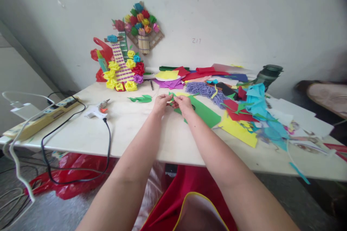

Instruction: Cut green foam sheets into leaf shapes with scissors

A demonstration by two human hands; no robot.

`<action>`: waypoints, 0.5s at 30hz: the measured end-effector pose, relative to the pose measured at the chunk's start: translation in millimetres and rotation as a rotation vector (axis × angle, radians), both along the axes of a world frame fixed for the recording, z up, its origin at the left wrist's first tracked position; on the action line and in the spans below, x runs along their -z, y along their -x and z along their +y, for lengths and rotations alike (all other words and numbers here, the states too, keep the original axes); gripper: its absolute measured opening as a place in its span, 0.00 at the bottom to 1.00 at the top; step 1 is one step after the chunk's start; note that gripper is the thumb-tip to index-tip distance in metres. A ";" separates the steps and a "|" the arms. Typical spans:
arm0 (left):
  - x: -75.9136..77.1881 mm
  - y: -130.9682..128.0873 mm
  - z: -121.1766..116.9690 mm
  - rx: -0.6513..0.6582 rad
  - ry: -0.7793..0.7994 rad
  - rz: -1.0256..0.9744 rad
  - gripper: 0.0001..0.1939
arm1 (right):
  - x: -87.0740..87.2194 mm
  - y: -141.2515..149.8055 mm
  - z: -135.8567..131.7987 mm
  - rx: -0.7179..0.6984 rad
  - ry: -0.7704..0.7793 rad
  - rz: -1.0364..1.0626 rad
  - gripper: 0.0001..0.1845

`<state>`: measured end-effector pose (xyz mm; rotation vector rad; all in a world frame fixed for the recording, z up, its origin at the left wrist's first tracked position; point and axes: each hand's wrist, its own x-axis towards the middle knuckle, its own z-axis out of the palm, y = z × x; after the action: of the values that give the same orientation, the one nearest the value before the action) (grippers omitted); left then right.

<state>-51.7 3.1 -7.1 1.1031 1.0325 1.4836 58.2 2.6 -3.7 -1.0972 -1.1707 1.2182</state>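
Observation:
My left hand point(162, 103) and my right hand point(182, 103) meet over the middle of the table. Between their closed fingertips is a small piece of green paper point(170, 94). Under and beside my right hand lies a larger green paper sheet point(207, 111). A dark loop point(193, 107), perhaps a scissors handle, shows by that hand; the rest of it is hidden. Several cut green paper leaves point(142, 99) rest on the table left of my left hand.
A white glue gun point(97, 112) with a black cord and a power strip point(43, 117) are at left. Paper flowers point(131, 64) stand behind. Purple yarn point(204, 89), coloured paper scraps point(241, 133) and a dark bottle point(268, 75) crowd the right. A red bag point(81, 173) hangs below.

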 end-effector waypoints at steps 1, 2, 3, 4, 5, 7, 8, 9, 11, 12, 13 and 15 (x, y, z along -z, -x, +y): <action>0.2 -0.6 -0.2 0.011 -0.008 0.009 0.18 | 0.5 -0.5 0.4 0.010 -0.003 0.009 0.11; 0.5 -1.0 0.1 0.011 -0.023 0.020 0.18 | 0.8 -0.9 0.6 0.015 -0.006 0.017 0.11; 0.9 -1.1 0.8 0.003 -0.045 0.038 0.17 | 0.9 -1.1 0.4 0.013 -0.009 0.023 0.10; 1.3 -0.9 2.1 -0.012 -0.070 0.061 0.17 | 0.8 -1.1 -0.2 0.008 -0.011 0.028 0.10; 1.6 -0.2 3.6 -0.033 -0.094 0.089 0.17 | 0.5 -0.9 -1.0 0.000 -0.014 0.031 0.10; 1.6 2.7 7.4 -0.095 -0.120 0.159 0.16 | -0.3 -0.3 -3.0 -0.018 -0.018 0.034 0.09; 1.0 5.1 9.2 -0.138 -0.116 0.201 0.15 | -0.6 0.0 -4.0 -0.023 -0.020 0.034 0.09; -0.1 8.2 10.8 -0.189 -0.098 0.248 0.14 | -0.9 0.2 -4.8 -0.026 -0.020 0.033 0.08; -3.8 16.3 13.3 -0.309 -0.031 0.359 0.13 | -0.9 0.2 -5.5 -0.019 -0.022 0.029 0.08; -6.2 21.3 14.4 -0.352 0.015 0.416 0.12 | -0.6 -0.1 -5.4 -0.015 -0.024 0.026 0.07; -8.8 26.8 15.4 -0.391 0.057 0.467 0.12 | -0.2 -0.4 -5.1 -0.010 -0.024 0.021 0.07; -14.3 38.3 17.6 -0.453 0.111 0.547 0.10 | 1.2 -1.0 -3.8 0.001 -0.026 0.006 0.08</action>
<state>-90.0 20.7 7.2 1.2838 1.8201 1.4706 59.2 -1.2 -4.9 -1.0734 -1.1786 1.2017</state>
